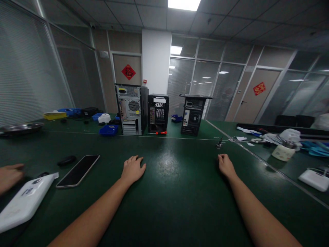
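Note:
My left hand [133,169] lies flat on the green table, fingers slightly spread, with nothing in it. On the right, my right hand [226,166] rests on its side with its fingers curled closed; whatever they hold, if anything, is hidden. Just beyond it is a small dark metallic item [219,143], too small to name. Three computer cases stand upright farther back: a tall silver-backed one [131,111], a smaller black one [158,115] and another black one [192,116] with a panel lying on its top. A red-handled screwdriver [161,132] lies before the middle case.
A black phone [78,171], a dark mouse [66,160] and a white packet [27,199] lie at left, near another person's hand [10,176]. Blue trays [108,130] sit behind. At right are a cream cup [282,152] and a white device [314,179].

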The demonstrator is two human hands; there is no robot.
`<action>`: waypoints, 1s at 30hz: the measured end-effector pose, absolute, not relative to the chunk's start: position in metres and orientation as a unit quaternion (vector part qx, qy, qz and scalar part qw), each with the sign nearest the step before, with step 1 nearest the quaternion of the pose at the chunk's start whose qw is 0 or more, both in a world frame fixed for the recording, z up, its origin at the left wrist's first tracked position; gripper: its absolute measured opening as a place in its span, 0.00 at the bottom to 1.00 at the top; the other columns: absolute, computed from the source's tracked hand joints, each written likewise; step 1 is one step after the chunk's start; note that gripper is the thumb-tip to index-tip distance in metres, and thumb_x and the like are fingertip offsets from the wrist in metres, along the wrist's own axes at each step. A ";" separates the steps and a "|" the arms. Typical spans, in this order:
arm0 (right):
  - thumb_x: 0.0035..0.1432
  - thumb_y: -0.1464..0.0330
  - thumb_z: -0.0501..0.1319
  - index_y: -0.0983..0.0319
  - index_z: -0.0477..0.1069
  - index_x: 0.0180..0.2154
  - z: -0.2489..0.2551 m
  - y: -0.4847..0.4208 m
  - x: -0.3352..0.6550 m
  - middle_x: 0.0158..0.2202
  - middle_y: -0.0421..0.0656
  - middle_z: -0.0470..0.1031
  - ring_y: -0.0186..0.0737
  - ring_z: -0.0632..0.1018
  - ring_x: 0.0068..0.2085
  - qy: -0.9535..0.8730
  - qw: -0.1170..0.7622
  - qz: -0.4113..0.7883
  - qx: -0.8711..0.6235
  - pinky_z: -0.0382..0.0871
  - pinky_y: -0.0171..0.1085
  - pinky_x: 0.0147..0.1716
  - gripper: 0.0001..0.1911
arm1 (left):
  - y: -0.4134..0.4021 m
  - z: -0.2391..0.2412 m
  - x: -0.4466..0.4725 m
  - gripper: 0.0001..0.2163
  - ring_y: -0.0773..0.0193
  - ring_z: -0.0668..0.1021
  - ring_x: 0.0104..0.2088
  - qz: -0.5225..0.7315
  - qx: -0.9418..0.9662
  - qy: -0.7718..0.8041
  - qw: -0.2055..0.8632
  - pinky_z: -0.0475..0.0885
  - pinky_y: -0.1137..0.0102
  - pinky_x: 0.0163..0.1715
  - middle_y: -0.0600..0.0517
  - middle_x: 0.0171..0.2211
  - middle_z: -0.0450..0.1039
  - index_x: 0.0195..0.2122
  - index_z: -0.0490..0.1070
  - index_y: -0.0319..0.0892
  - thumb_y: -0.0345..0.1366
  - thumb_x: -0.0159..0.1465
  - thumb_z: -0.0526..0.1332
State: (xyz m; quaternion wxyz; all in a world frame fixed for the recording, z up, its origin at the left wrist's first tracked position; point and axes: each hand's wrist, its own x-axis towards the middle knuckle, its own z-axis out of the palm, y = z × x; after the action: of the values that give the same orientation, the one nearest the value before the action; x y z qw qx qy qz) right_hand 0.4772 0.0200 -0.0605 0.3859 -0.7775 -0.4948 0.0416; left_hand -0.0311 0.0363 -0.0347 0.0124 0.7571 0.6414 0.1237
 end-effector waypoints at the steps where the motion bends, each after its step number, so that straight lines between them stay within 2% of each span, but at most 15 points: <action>1: 0.65 0.58 0.48 0.61 0.69 0.43 -0.063 0.022 0.480 0.38 0.50 0.78 0.48 0.78 0.39 -0.487 0.383 0.053 -0.784 0.67 0.42 0.40 0.18 | 0.037 -0.035 -0.031 0.27 0.45 0.64 0.66 0.125 0.756 0.642 0.015 0.59 0.51 0.62 0.40 0.65 0.64 0.63 0.68 0.42 0.50 0.68 0.50; 4: 0.65 0.57 0.48 0.61 0.71 0.44 -0.064 0.023 0.482 0.40 0.51 0.79 0.48 0.78 0.41 -0.487 0.402 0.056 -0.773 0.67 0.43 0.42 0.19 | 0.038 -0.036 -0.030 0.27 0.45 0.64 0.65 0.128 0.756 0.642 0.018 0.59 0.51 0.62 0.41 0.65 0.64 0.63 0.69 0.43 0.50 0.68 0.51; 7: 0.65 0.52 0.48 0.62 0.73 0.43 -0.054 0.017 0.483 0.42 0.52 0.79 0.50 0.78 0.42 -0.478 0.465 0.007 -0.745 0.67 0.44 0.42 0.24 | 0.038 -0.037 -0.031 0.27 0.45 0.64 0.66 0.128 0.758 0.639 0.017 0.59 0.50 0.62 0.41 0.65 0.64 0.63 0.69 0.43 0.50 0.68 0.51; 10: 0.60 0.48 0.55 0.62 0.76 0.42 -0.040 0.007 0.489 0.41 0.51 0.80 0.50 0.79 0.41 -0.455 0.520 -0.020 -0.723 0.69 0.44 0.41 0.26 | 0.038 -0.037 -0.031 0.26 0.44 0.64 0.65 0.130 0.757 0.641 0.015 0.59 0.50 0.62 0.41 0.65 0.64 0.63 0.69 0.43 0.50 0.68 0.51; 12: 0.54 0.47 0.62 0.61 0.78 0.43 -0.034 -0.001 0.498 0.41 0.50 0.81 0.49 0.80 0.40 -0.463 0.527 -0.019 -0.713 0.70 0.44 0.41 0.26 | 0.037 -0.036 -0.030 0.26 0.44 0.64 0.65 0.131 0.755 0.642 0.017 0.60 0.49 0.62 0.41 0.65 0.64 0.63 0.69 0.43 0.49 0.68 0.51; 15: 0.52 0.49 0.64 0.60 0.79 0.43 -0.031 -0.010 0.513 0.41 0.48 0.82 0.51 0.80 0.42 -0.494 0.488 -0.034 -0.718 0.70 0.46 0.45 0.25 | 0.036 -0.035 -0.031 0.26 0.44 0.64 0.65 0.132 0.754 0.643 0.026 0.60 0.49 0.62 0.41 0.65 0.64 0.63 0.69 0.43 0.50 0.68 0.51; 21: 0.59 0.53 0.58 0.59 0.81 0.45 -0.034 -0.012 0.523 0.44 0.49 0.82 0.52 0.80 0.46 -0.584 0.367 -0.035 -0.723 0.70 0.47 0.47 0.22 | 0.037 -0.034 -0.031 0.26 0.44 0.64 0.65 0.137 0.752 0.644 0.029 0.60 0.49 0.62 0.42 0.65 0.65 0.62 0.70 0.44 0.50 0.68 0.51; 30: 0.61 0.56 0.56 0.60 0.80 0.46 -0.040 -0.006 0.518 0.47 0.48 0.80 0.51 0.78 0.49 -0.629 0.330 -0.047 -0.702 0.69 0.46 0.50 0.22 | 0.038 -0.038 -0.031 0.26 0.44 0.64 0.65 0.135 0.753 0.643 0.021 0.60 0.49 0.61 0.42 0.64 0.65 0.62 0.70 0.44 0.50 0.68 0.51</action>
State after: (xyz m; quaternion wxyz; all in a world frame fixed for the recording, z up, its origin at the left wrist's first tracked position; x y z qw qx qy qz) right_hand 0.5182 -0.0063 -0.0400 0.3299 -0.7021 -0.6293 -0.0474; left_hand -0.0310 0.0380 -0.0379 0.0206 0.7534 0.6432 0.1351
